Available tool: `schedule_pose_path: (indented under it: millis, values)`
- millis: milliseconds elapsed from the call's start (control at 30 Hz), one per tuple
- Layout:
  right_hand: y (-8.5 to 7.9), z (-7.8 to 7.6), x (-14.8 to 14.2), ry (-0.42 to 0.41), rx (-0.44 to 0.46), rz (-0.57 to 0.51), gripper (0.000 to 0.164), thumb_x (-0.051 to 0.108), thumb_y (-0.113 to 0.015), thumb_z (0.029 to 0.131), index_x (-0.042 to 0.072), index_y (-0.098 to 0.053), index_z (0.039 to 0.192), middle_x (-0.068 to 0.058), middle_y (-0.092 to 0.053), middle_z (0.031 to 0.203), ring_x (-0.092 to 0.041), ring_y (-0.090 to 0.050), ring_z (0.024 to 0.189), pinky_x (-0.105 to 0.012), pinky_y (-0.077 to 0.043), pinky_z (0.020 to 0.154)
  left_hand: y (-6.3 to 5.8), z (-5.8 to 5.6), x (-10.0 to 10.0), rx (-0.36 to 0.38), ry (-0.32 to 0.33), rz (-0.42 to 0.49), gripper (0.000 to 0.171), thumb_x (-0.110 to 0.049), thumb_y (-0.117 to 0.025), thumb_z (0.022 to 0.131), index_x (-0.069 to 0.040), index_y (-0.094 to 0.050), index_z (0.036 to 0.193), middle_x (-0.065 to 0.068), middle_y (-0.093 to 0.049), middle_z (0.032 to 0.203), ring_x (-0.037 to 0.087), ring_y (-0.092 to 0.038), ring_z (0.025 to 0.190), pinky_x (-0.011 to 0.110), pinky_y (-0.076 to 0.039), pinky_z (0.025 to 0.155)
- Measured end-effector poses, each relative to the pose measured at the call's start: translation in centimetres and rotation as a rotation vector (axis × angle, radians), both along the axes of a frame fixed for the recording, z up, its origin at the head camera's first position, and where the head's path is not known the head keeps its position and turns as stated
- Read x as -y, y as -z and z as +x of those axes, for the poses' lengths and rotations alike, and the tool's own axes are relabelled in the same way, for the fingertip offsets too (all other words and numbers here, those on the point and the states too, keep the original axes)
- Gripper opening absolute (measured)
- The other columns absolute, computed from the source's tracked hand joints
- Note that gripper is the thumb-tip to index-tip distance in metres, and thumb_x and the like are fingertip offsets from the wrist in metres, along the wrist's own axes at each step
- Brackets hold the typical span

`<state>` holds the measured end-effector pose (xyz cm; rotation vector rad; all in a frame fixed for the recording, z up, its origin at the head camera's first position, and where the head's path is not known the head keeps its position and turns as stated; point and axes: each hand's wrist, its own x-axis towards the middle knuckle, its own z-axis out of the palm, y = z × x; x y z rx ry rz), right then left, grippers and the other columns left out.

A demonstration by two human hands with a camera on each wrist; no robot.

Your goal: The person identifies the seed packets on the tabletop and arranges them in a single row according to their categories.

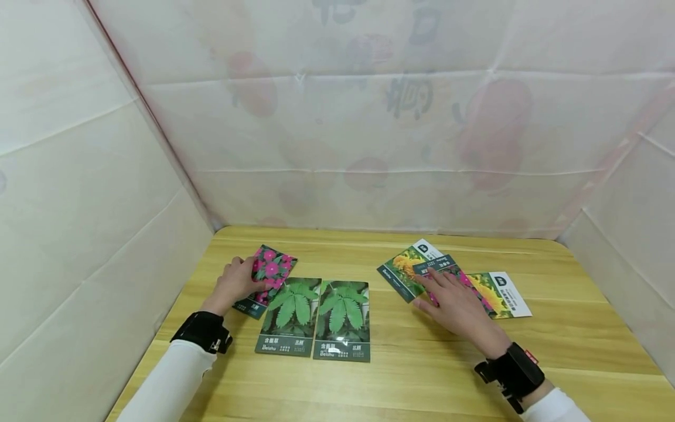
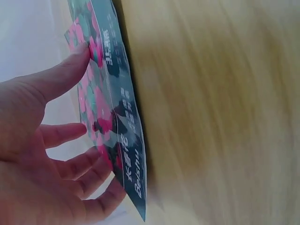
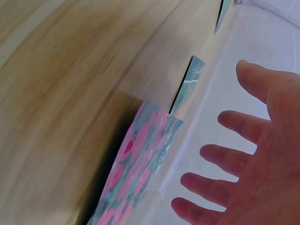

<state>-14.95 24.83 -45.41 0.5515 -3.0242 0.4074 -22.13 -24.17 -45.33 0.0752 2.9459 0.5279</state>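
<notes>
In the head view my left hand (image 1: 234, 287) lies over a pink-flowered seed packet (image 1: 271, 269) on the table's left. In the left wrist view its thumb and spread, slightly bent fingers touch the face of that packet (image 2: 101, 112). Two green-leaf seed packets (image 1: 290, 316) lie side by side to its right. My right hand (image 1: 456, 302) spreads above another pink-flowered packet (image 1: 448, 266), palm down. In the right wrist view, a gap shows between those fingers and that packet (image 3: 136, 164). Beneath it lie an orange-flowered packet (image 1: 403, 272) and a yellow-flowered packet (image 1: 501, 293).
A light wooden table (image 1: 401, 387) carries all the packets. Pale printed cloth (image 1: 327, 135) hangs behind it, with more cloth on the left and right sides. Black bands (image 1: 203, 331) wrap both wrists.
</notes>
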Motion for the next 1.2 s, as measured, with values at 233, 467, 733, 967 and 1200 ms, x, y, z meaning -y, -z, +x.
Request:
schedule_pose_path:
  millis: [233, 467, 733, 967, 1200]
  values:
    - [0.5, 0.2, -0.2, 0.001, -0.043, -0.044, 0.061, 0.041, -0.067, 0.102, 0.013, -0.051, 0.154, -0.025, -0.037, 0.161, -0.055, -0.042, 0.139, -0.079, -0.042, 0.095, 0.7, -0.4, 0.8, -0.036, -0.066, 0.187, 0.106, -0.027, -0.088, 0.085, 0.013, -0.021, 0.158, 0.041, -0.034, 0.130, 0.047, -0.051, 0.103, 0.059, -0.049, 0.090]
    - [0.6, 0.2, -0.2, 0.015, -0.066, -0.054, 0.062, 0.037, -0.070, 0.101, 0.011, -0.051, 0.154, -0.026, -0.037, 0.161, -0.056, -0.043, 0.138, -0.078, -0.042, 0.097, 1.1, -0.7, 1.8, -0.048, -0.090, 0.240, 0.103, -0.022, -0.083, 0.090, 0.010, -0.015, 0.160, 0.047, -0.033, 0.143, 0.056, -0.053, 0.114, 0.063, -0.049, 0.097]
    - [0.5, 0.2, -0.2, 0.015, -0.084, -0.061, 0.063, 0.037, -0.070, 0.100, 0.008, -0.051, 0.153, -0.027, -0.039, 0.159, -0.055, -0.045, 0.137, -0.075, -0.045, 0.096, 0.6, -0.4, 3.4, -0.134, -0.117, 0.359, 0.088, -0.008, -0.075, 0.094, 0.002, -0.020, 0.162, 0.010, -0.055, 0.074, 0.019, -0.053, 0.057, 0.033, -0.042, 0.056]
    - [0.2, 0.2, -0.2, 0.020, -0.088, -0.060, 0.063, 0.037, -0.069, 0.101, 0.007, -0.051, 0.153, -0.026, -0.040, 0.159, -0.053, -0.047, 0.136, -0.071, -0.046, 0.099, -1.1, -0.2, 3.4, -0.195, -0.182, 0.482, 0.091, -0.014, -0.073, 0.098, -0.007, -0.014, 0.166, 0.034, -0.057, 0.129, 0.042, -0.064, 0.103, 0.043, -0.054, 0.077]
    - [0.2, 0.2, 0.7, 0.023, -0.097, -0.137, 0.059, 0.036, -0.069, 0.101, 0.006, -0.055, 0.149, -0.025, -0.044, 0.156, -0.051, -0.048, 0.136, -0.070, -0.046, 0.100, -3.6, 0.4, -1.2, -0.241, -0.148, 0.601, 0.088, -0.010, -0.073, 0.098, -0.013, -0.018, 0.167, 0.032, -0.061, 0.129, 0.038, -0.068, 0.102, 0.030, -0.056, 0.076]
